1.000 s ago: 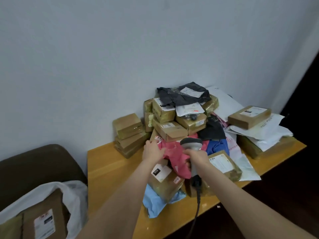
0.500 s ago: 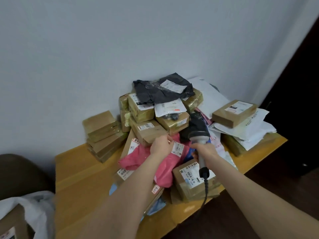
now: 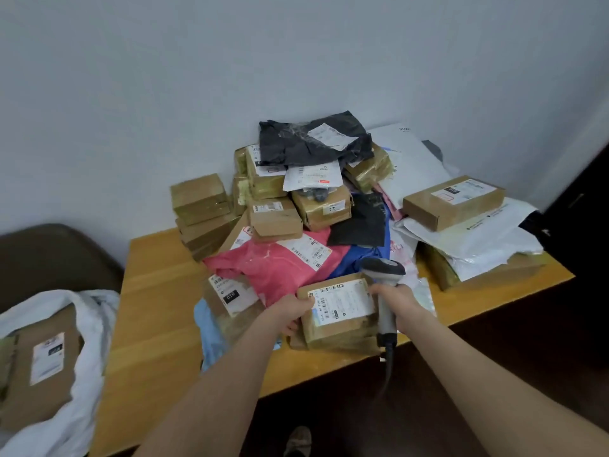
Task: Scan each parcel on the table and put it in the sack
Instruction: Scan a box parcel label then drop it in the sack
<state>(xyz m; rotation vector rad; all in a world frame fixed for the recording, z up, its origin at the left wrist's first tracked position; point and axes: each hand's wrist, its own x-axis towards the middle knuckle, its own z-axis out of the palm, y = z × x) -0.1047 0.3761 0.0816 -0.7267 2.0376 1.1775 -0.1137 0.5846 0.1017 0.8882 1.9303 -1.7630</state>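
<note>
1. Half a second ago the left hand [image 3: 293, 313] lay on the pink mailer [image 3: 273, 270] higher in the heap. It has since come down to the labelled brown box [image 3: 339, 313] at the table's near edge. The right hand [image 3: 399, 303] with the scanner [image 3: 384, 270] has sunk to that box's right side.
2. The pink mailer lies just behind and left of the box, its edge touching the box's far corner. A smaller box marked 010 [image 3: 230, 296] sits to the left on a pale blue bag [image 3: 211, 328]. Behind these the pile climbs to the wall: taped cartons, a black bag [image 3: 313, 140] on top, and a stack of plain boxes [image 3: 201, 201] at the left. On the right a flat carton [image 3: 453, 201] rests on white mailers [image 3: 474, 237].
3. The box reaches the table's [image 3: 158, 291] front edge. The left half of the tabletop is bare wood, a free lane toward the white sack [image 3: 90, 351], which stands beside the table's left end, mouth open, one labelled parcel [image 3: 39, 367] already inside. A dark seat [image 3: 49, 258] sits behind the sack.
4. The left hand grips the box's left edge, thumb over the label's corner, fingers curled under. The right hand is wrapped round the scanner's handle, head up, cable hanging below the table edge.
</note>
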